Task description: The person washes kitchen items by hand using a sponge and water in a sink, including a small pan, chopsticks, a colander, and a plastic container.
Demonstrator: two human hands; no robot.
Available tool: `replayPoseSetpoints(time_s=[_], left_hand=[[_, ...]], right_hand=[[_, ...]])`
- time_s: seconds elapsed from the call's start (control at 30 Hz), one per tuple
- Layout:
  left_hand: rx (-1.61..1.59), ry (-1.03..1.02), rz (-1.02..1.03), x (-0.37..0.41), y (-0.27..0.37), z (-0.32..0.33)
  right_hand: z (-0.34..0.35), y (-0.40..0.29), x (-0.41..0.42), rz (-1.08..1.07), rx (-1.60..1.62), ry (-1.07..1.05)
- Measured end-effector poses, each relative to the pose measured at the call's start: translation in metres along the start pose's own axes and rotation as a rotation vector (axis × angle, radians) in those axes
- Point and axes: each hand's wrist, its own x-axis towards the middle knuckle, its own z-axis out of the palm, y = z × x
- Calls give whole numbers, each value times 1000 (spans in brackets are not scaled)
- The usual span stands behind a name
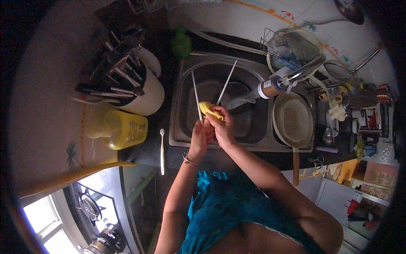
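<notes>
Over the near edge of a stainless-steel sink [158, 145], my two hands are close together. My left hand [200, 138] grips the lower end of a pale chopstick-like stick [195, 90] that points away from me. In my right hand [224, 127] is a yellow cloth or sponge [207, 109], pinched between thumb and fingers beside that stick. A second similar stick [227, 82] slants up and right from behind the cloth. Its lower end is hidden at my right hand, so whether it is held is unclear. Water [242, 100] sprays from the faucet head [269, 88] into the basin.
A white toothbrush [162, 150] lies on the dark counter left of the sink. Beyond it are a yellow pump bottle [130, 129] and a white utensil holder [153, 90]. At the right, a frying pan [292, 117] rests with its handle over the counter edge, near scissors [317, 162].
</notes>
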Motion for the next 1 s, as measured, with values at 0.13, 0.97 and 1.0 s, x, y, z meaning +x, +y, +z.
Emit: replayPoseSetpoints(time_s=[0.13,0.97,1.0], left_hand=[[160,-10,96,-1,-2,-4],[1299,246,400,2,-6,-28],[1118,228,594,6,-20,-50]], right_hand=[[-3,5,5,-45,-100,-18],[14,19,26,130,-504,-230],[21,20,27,285,-293,-227]])
